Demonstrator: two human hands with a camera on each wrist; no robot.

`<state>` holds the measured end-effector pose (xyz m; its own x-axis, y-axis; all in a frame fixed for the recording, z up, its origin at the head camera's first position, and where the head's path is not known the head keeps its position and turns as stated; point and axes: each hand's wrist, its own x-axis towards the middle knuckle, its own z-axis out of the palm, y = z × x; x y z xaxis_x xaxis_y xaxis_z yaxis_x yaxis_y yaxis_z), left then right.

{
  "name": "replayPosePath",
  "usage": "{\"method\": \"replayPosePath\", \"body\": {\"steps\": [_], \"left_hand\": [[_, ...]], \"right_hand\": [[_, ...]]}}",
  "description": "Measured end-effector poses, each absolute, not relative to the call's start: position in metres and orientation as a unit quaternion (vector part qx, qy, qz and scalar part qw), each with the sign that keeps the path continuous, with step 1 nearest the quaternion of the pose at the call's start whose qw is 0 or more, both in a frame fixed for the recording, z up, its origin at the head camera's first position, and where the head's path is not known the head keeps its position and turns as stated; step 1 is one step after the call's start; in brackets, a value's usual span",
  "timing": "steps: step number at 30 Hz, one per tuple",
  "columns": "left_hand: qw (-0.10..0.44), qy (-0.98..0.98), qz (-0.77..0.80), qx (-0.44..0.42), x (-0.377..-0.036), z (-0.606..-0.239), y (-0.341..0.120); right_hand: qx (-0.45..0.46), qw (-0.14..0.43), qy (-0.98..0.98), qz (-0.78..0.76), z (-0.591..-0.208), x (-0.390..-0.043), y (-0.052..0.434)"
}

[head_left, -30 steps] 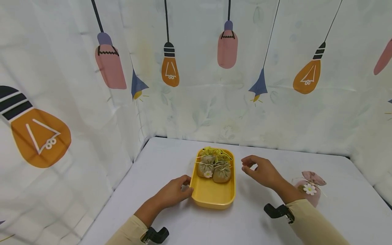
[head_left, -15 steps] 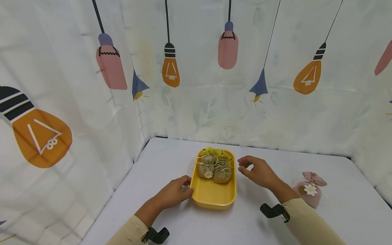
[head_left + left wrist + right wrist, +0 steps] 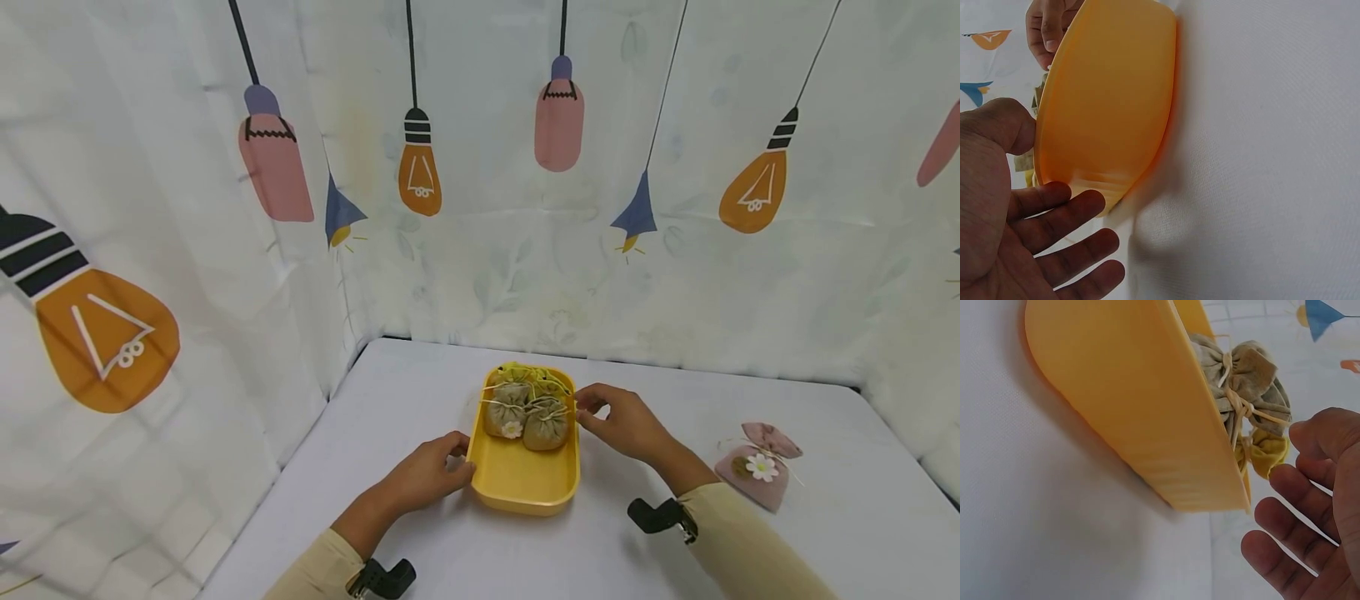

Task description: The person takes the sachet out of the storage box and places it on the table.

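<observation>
Yellow tray (image 3: 525, 479) mid-table holds olive sachets (image 3: 528, 412) at its far end; left hand (image 3: 427, 471) loosely cups tray's left rim, right hand (image 3: 622, 421) relaxed, fingertips at right rim.

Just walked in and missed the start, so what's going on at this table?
A person sits at a white table with a yellow tray in front of them. The left hand rests against the tray's left rim, fingers relaxed. The right hand is at the right rim, beside the olive drawstring pouches bunched at the tray's far end; it holds nothing. A pink pouch with a daisy lies apart on the table to the right.
</observation>
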<state>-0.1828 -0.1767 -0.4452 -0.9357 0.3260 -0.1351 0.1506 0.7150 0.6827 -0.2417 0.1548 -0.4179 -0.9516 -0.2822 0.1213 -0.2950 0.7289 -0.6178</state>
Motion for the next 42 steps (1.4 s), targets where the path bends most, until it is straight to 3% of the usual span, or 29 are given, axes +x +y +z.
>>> {"method": "replayPosePath", "body": {"steps": [42], "left_hand": [[0.115,0.921,0.350,0.127,-0.181,-0.446,-0.176]], "right_hand": [[0.161,0.018,-0.938,0.307,-0.423,-0.249,0.124]]}}
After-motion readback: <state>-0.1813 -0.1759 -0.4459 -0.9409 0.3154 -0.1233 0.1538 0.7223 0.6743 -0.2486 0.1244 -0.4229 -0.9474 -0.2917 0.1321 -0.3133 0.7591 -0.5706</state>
